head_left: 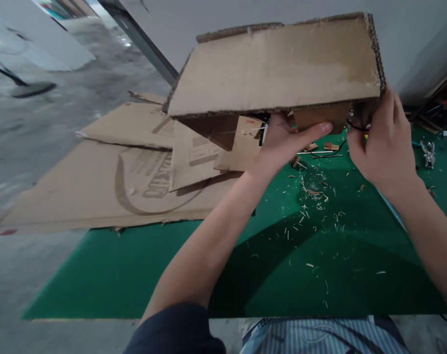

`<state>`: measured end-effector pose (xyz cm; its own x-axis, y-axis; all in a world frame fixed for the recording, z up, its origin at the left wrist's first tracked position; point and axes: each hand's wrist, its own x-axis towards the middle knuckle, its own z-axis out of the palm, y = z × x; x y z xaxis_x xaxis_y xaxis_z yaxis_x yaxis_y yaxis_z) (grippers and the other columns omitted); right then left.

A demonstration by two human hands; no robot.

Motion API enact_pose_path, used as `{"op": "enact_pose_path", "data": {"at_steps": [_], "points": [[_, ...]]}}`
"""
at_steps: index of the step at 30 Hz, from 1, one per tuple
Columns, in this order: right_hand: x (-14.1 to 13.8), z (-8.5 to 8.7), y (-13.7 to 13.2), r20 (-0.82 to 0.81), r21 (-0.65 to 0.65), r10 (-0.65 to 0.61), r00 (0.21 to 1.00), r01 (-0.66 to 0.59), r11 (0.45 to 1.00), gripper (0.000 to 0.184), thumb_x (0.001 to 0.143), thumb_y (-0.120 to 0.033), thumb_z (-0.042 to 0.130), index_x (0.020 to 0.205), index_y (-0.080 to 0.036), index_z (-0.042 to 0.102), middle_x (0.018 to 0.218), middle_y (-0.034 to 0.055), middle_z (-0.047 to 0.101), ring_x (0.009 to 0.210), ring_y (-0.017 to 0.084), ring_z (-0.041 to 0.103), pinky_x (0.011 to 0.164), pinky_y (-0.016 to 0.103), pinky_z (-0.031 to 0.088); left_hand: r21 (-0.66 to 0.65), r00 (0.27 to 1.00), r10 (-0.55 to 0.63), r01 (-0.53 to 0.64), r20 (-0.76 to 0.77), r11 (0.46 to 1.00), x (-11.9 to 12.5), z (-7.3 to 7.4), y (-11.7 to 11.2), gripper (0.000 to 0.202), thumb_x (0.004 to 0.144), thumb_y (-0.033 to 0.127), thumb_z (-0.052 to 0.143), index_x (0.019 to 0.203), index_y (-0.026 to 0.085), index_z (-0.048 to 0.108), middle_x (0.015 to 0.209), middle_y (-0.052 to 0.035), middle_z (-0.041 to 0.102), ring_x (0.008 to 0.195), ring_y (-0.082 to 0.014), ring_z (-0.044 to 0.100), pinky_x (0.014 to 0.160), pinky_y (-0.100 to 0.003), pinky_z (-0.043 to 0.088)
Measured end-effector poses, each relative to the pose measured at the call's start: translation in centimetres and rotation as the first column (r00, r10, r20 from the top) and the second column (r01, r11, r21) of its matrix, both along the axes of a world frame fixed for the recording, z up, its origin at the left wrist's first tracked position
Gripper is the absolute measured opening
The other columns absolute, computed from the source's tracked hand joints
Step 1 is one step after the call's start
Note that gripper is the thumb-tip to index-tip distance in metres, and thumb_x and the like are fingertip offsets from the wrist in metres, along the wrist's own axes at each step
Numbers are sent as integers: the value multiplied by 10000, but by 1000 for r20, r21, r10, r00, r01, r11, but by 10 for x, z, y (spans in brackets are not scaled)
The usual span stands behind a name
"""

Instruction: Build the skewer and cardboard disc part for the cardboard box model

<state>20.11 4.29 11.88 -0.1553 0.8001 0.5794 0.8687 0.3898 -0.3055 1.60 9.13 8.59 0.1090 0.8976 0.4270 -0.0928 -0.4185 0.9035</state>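
Observation:
A cardboard box (pixel 278 69) with rough-cut edges is held up above the table, its open side facing down and toward me. My left hand (pixel 282 140) reaches into that opening, its thumb lying along a small cardboard piece (pixel 321 118) inside; most of its fingers are hidden. At the box's right end, my right hand (pixel 385 142) is closed around the side wall. A thin black cable (pixel 357 125) runs beside the right fingers. Part of a dark object (pixel 263 130) shows near my left wrist, too covered to name.
Large flattened cardboard sheets (pixel 94 182) lie across the left part of the green table (pixel 134 275). Pale shavings (pixel 304 214) and small scraps are scattered in front of me. Thin sticks (pixel 319 153) lie beneath the box, and a clear-looking small object (pixel 428 153) sits at right.

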Motion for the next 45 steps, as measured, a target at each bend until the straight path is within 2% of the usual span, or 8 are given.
{"op": "enact_pose_path", "data": {"at_steps": [8, 11, 16, 25, 31, 35, 38, 45], "points": [[0, -8, 6, -141, -49, -45, 989, 39, 998, 903, 921, -305, 541, 1702, -162, 113, 1060, 166, 740, 1056, 408, 729, 839, 546, 615, 46, 992, 109, -111, 57, 993, 6, -9, 3, 846, 705, 791, 825, 1297, 291, 485, 1407, -117, 637, 1447, -356, 563, 1229, -491, 458], [-2, -5, 6, -241, -104, -51, 969, 26, 994, 915, 920, -317, 554, 1700, -190, 93, 1155, 170, 732, 1033, 377, 744, 811, 507, 620, 3, 990, 137, -137, -39, 991, 8, -9, -5, 769, 841, 773, 717, 1409, 326, 454, 1484, -89, 607, 1502, -349, 506, 1233, -467, 435], [2, 3, 9, -440, -144, -28, 898, -39, 989, 862, 862, -235, 644, 1628, -224, 248, 1187, 120, 717, 729, 213, 725, 620, 375, 603, 75, 945, 214, -202, -248, 977, 6, -11, -13, 910, 687, 645, 910, 1444, 334, 512, 1618, -105, 484, 1555, -434, 388, 1276, -528, 357], [17, 28, 12, -743, -274, -67, 666, -212, 938, 389, 783, -97, 671, 1130, -204, 531, 460, -146, 452, 327, 90, 386, 370, 268, 509, 62, 879, 198, -190, -433, 980, -8, -17, 3, 439, 870, 536, 708, 1231, 288, 683, 1033, -95, 760, 1327, -383, 594, 1147, -507, 457], [20, 30, 16, -792, -349, -151, 592, -235, 907, 227, 809, -125, 623, 1007, -213, 556, 430, -128, 468, 290, 85, 361, 300, 208, 404, 231, 488, 367, -317, -792, 920, -1, 4, -13, 334, 944, 502, 606, 1104, 217, 677, 813, -76, 704, 1060, -323, 697, 948, -427, 521], [27, 33, 21, -828, -309, -147, 541, -222, 925, 164, 770, -134, 640, 868, -231, 549, 445, -111, 468, 312, 72, 359, 271, 180, 312, 161, 74, 179, -200, -981, 966, -12, 26, -18, 364, 1009, 491, 528, 1054, 164, 683, 899, -117, 735, 954, -301, 720, 787, -360, 514], [33, 37, 22, -842, -256, -136, 522, -165, 952, 162, 764, -133, 645, 843, -238, 551, 440, -109, 455, 318, 73, 360, 261, 177, 266, 11, -149, 0, -74, -989, 997, -26, 16, -4, 395, 1002, 471, 564, 1210, 146, 646, 1100, -155, 755, 978, -330, 723, 701, -355, 496], [40, 45, 19, -828, -222, -86, 555, -182, 958, 188, 750, -171, 650, 632, -243, 523, 419, -75, 439, 287, 71, 321, 267, 215, 336, -26, -130, -30, -32, -991, 999, -37, -38, 30, 355, 1037, 351, 487, 1308, 154, 608, 1322, -166, 678, 1103, -343, 714, 771, -381, 535]]}}
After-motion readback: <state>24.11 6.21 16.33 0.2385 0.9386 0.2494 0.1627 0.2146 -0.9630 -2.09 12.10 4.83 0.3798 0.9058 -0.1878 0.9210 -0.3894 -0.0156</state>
